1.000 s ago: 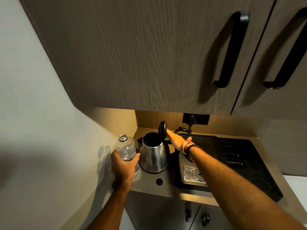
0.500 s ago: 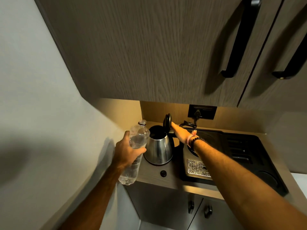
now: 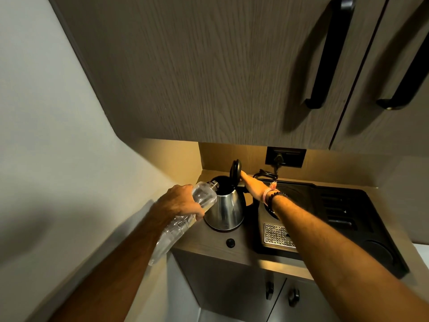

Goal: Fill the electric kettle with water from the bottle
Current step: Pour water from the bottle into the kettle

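The clear plastic bottle [image 3: 185, 219] is gripped tilted by the left hand [image 3: 178, 203], neck over the steel kettle [image 3: 226, 210]; its black lid [image 3: 235, 173] is held upright by the right hand [image 3: 253, 185] fingers.

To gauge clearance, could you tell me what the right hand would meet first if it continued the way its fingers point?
The right hand already touches the raised black kettle lid; it would push that first.

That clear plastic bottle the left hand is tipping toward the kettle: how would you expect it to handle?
The bottle looks thin-walled and ribbed, so it probably dents under the left hand. Water seems to remain inside, so it is likely fairly heavy, its weight shifting as it tilts. With its mouth uncapped at the kettle, a hard squeeze might spurt water.
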{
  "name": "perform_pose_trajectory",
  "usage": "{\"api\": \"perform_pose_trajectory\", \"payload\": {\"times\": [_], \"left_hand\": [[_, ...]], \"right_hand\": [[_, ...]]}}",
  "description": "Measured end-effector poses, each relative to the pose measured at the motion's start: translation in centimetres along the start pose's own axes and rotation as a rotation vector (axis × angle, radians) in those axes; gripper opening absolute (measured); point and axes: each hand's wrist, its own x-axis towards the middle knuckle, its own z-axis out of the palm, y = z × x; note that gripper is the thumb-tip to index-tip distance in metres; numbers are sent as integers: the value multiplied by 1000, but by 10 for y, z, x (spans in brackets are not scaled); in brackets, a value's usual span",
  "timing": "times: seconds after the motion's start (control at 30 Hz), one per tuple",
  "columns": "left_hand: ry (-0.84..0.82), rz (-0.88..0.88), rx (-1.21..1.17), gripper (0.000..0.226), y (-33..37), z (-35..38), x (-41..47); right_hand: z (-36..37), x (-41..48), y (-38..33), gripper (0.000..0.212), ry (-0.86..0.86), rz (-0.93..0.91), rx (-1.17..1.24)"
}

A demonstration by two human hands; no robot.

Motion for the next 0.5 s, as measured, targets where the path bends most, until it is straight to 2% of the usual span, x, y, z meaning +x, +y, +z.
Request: {"api": "perform_pose_trajectory", "payload": {"times": [0.1, 0.23, 0.5], "left_hand": [[0, -24, 29, 87, 4, -5, -1], [-15, -37, 77, 86, 9, -6, -3], [1, -33, 121, 88, 16, -13, -6]], "right_hand": [[0, -1, 1, 101, 12, -5, -9], [0, 1, 1, 104, -18, -12, 22], [0, -3, -1, 91, 15, -27, -51]]}}
